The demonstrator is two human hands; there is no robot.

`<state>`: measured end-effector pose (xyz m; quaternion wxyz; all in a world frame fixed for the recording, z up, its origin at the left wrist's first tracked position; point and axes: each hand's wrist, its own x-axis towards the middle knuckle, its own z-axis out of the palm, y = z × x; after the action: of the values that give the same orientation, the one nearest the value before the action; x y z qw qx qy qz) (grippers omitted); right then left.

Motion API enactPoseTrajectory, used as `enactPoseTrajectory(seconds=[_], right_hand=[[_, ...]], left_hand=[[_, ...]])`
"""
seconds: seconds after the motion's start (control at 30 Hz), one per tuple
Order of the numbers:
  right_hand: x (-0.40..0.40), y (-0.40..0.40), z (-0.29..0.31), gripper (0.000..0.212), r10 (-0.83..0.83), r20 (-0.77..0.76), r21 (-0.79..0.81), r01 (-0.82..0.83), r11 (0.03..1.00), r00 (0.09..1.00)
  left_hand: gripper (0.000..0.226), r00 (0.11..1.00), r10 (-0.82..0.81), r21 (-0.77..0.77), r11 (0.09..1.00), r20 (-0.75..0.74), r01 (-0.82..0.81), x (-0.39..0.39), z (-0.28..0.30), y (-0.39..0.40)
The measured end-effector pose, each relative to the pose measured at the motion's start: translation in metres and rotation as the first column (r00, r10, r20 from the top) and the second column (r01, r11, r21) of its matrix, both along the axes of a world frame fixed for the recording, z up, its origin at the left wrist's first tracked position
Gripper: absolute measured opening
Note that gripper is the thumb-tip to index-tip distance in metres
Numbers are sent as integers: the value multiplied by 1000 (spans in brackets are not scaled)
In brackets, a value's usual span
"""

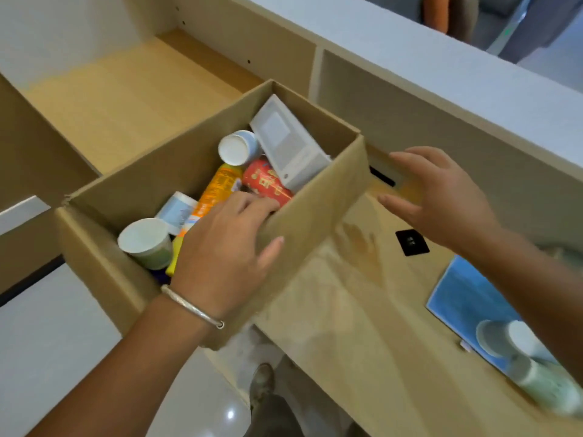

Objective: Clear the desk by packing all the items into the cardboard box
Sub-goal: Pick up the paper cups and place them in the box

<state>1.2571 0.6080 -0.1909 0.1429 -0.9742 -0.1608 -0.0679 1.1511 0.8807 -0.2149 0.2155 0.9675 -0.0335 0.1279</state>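
The open cardboard box (315, 222) sits over the desk's left end. My left hand (220, 247) grips its near wall, fingers curled over the rim inside and thumb outside. Inside lie a grey carton (287, 143), a red can (268, 181), an orange bottle (217, 190), a white jar (236, 148) and a white and green cup (145, 241). My right hand (441, 197) hovers just past the box's right end with relaxed fingers, holding nothing. On the desk at the right, a pale green bottle (542, 383) lies on a blue pad (467, 298).
The wooden desk (362, 342) has a black socket plate (411, 242) set in it near my right hand. A raised white counter (441, 58) runs along the back. Open shelf bays lie behind the box, and the floor and my shoe (262, 380) show below.
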Motion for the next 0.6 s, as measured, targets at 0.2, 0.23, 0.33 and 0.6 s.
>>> enactPoseTrajectory(seconds=[0.2,0.23,0.33,0.6], right_hand=[[-42,-114,-29,66,-135,-86,-47,131,990,987],[-51,-135,-36,67,-149,-106,-49,144,988,983],[-77,-195,-57,67,-206,-177,-79,194,978,962],[-141,-317,-103,84,-293,-300,-147,259,954,908]], left_hand=[[56,993,-109,84,991,36,106,-4,-14,-81],[58,993,-115,86,990,37,111,-6,-17,-97],[60,985,-173,75,982,-12,173,-10,-32,-149],[76,913,-350,32,931,-208,364,-19,-103,-300]])
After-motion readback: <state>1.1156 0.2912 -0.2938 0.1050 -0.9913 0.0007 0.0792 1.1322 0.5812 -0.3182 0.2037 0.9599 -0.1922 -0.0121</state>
